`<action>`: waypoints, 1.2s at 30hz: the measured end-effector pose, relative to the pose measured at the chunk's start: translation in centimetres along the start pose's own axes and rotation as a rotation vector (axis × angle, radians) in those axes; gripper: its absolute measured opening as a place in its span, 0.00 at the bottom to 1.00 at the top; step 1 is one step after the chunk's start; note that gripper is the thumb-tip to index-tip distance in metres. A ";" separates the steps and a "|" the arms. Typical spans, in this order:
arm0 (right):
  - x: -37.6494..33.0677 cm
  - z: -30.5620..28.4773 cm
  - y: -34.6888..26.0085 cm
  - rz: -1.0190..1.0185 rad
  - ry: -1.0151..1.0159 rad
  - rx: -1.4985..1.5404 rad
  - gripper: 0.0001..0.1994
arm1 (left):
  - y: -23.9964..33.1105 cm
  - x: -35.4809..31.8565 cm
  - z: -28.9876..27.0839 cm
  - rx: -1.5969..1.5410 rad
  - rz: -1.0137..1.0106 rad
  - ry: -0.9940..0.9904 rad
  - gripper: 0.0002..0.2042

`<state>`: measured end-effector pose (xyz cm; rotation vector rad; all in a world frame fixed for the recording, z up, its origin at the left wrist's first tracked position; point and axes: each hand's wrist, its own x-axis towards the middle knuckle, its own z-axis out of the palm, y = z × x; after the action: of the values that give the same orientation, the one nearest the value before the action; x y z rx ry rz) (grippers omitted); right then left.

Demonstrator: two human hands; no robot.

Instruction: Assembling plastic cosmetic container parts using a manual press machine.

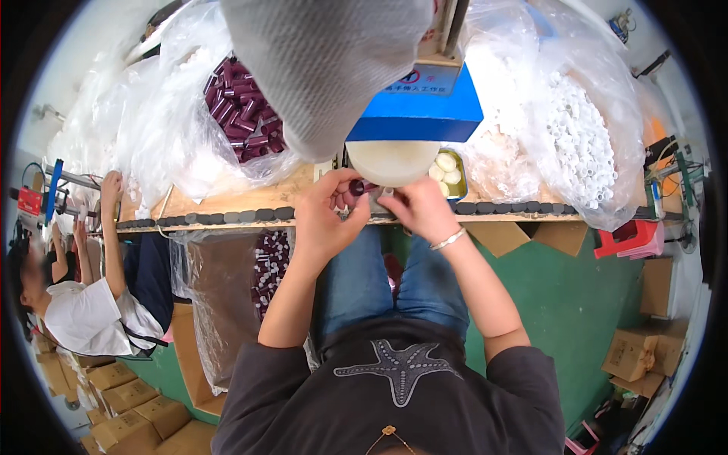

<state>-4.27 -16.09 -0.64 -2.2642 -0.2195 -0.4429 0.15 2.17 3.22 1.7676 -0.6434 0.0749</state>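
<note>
My left hand (327,214) is closed at the table's front edge, with a short dark purple tube (358,187) between thumb and fingers. The tube's round end faces me. Just to the right, my right hand (422,210) is pinched close to the tube. A small whitish piece seems to be at its fingertips, too small to name. Both hands are beneath a cream round disc (390,161) under a blue machine housing (425,106). More purple tubes (241,110) fill a clear plastic bag beyond my left hand. Small white rings (578,144) fill another bag at the right.
A grey cloth (326,68) hangs over the machine. Cream discs (449,168) lie in a tray beside it. Left of my legs, a plastic-lined carton (220,303) holds purple-and-white pieces (271,265). Another person (98,303) sits at the left. Cartons (136,409) stand behind them.
</note>
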 end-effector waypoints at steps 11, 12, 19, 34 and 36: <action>-0.5 0.4 0.4 0.197 0.054 0.237 0.12 | -1.7 -0.2 3.9 0.053 0.083 -0.075 0.15; -0.4 0.3 0.5 0.204 0.074 0.251 0.11 | -1.5 -0.1 4.2 0.032 0.120 -0.034 0.15; -0.8 0.3 0.5 0.166 0.081 0.209 0.11 | -3.3 -0.5 3.1 0.021 -0.003 -0.124 0.17; -0.9 0.5 1.0 0.195 0.095 0.282 0.12 | -2.4 1.9 3.4 0.074 0.035 -0.257 0.11; -1.1 0.4 0.9 0.194 0.059 0.271 0.18 | -2.5 2.1 3.3 0.100 0.062 -0.283 0.12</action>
<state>-4.90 -16.39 -1.89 -1.9812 -0.0258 -0.3534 2.16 -1.22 0.76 1.8721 -0.9121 -0.1038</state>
